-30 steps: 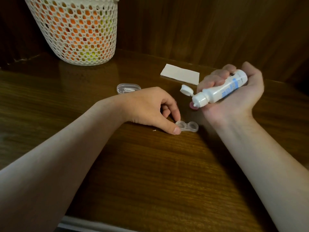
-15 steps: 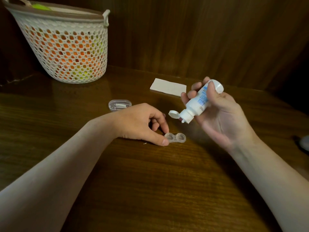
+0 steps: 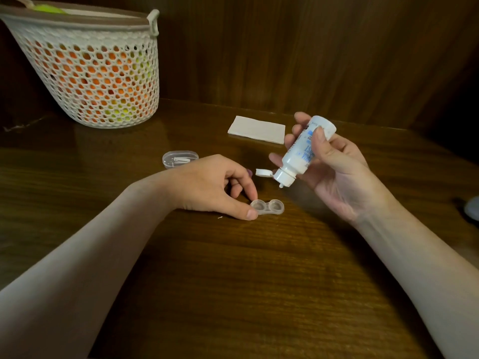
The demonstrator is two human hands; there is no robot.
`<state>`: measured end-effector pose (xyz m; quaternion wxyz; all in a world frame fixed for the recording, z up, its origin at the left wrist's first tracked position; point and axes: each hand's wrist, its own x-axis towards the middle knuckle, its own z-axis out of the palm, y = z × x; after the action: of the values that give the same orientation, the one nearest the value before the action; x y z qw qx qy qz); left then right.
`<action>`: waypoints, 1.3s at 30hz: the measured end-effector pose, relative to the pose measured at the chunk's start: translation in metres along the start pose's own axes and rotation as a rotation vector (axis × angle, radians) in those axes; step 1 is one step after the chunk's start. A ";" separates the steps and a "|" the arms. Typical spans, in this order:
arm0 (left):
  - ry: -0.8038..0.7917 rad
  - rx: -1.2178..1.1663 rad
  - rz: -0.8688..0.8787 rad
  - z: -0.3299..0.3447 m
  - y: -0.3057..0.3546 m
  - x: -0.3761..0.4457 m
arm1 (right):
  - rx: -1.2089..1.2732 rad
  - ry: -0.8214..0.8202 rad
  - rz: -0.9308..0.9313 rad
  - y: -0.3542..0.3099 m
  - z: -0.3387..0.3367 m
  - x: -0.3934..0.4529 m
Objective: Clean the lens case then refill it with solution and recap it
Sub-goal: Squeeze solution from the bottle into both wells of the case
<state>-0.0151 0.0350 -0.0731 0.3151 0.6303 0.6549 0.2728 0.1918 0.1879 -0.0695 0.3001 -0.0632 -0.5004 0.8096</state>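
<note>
A clear two-well lens case [image 3: 268, 207] lies uncapped on the wooden table [image 3: 233, 281]. My left hand [image 3: 215, 187] rests beside it and pinches its left end between thumb and forefinger. My right hand [image 3: 334, 167] grips a white solution bottle [image 3: 303, 151] with blue lettering. The bottle is tipped nozzle-down, its flip cap hanging open, with the tip a little above and behind the right well. A purple cap [image 3: 249, 172] peeks out behind my left fingers.
A white mesh basket [image 3: 88, 71] with orange and green contents stands at the back left. A small clear box [image 3: 180, 158] holding tweezers lies behind my left wrist. A folded tissue [image 3: 256, 129] lies near the back wall. A grey object [image 3: 472, 208] sits at the right edge.
My right hand has turned the bottle from lying sideways in the palm to pointing nozzle-down above the case. My left hand has stayed on the case. The camera has tilted upward.
</note>
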 end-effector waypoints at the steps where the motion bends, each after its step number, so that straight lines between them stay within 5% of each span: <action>1: 0.003 0.005 0.000 0.000 0.000 0.000 | -0.019 0.010 -0.002 0.001 -0.001 0.000; 39: -0.003 0.001 -0.006 0.000 0.004 -0.002 | -0.353 -0.017 0.018 0.001 -0.008 0.001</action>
<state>-0.0122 0.0333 -0.0696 0.3166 0.6289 0.6566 0.2704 0.1938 0.1948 -0.0738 0.2726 -0.1125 -0.6367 0.7125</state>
